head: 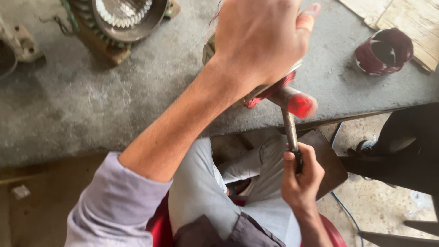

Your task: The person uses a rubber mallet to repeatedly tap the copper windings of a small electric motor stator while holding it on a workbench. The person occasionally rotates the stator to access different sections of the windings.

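Left hand (260, 41) clamped on metal part (270, 89) at tabletop (91, 105) edge, right hand (299, 176) closed on hammer (292, 114) handle at 5 o'clock; likely head-heavy, rigid, hold low.

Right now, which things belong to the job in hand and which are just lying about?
In hand: hammer in right hand; red-tinged metal part under left hand.
Lying about: red can, round toothed metal housing, cardboard.
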{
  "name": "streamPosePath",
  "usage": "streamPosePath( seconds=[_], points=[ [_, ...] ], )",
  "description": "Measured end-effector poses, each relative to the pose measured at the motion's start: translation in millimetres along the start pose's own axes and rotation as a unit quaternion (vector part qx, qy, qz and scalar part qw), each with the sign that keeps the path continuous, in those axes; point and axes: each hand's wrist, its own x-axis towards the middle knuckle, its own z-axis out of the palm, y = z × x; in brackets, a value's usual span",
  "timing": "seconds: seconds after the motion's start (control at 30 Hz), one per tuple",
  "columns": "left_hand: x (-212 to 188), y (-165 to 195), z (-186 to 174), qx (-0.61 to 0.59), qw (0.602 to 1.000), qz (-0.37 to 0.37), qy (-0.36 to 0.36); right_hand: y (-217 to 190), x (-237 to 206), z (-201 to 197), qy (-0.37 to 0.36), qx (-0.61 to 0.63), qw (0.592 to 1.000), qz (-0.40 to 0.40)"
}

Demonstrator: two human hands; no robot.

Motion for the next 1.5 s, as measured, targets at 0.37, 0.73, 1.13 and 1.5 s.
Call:
streamPosePath(
  seconds=[0.37, 0.73, 1.13, 1.5],
  points=[
    [-1.0, 2.1, -3.6, -0.014, 1.000, -0.008, -0.021, 0.3, -15.1, 18.0, 0.005, 0.037, 0.999, 0.039],
    [-4.7, -4.7, 6.9, -0.002, 0.999, 0.034, 0.031, -11.5, -24.9, 17.8, -0.097, 0.272, 0.944, 0.157],
    [-2.0, -2.0, 4.8, 0.000, 0.998, 0.048, 0.052, -37.1, -40.1, 24.6, -0.142, 0.437, 0.828, 0.321],
    [-1.8, -1.5, 3.1, 0.003, 0.998, 0.030, 0.056, -44.6, -39.9, 29.8, -0.091, 0.427, 0.844, 0.310]
  ],
)
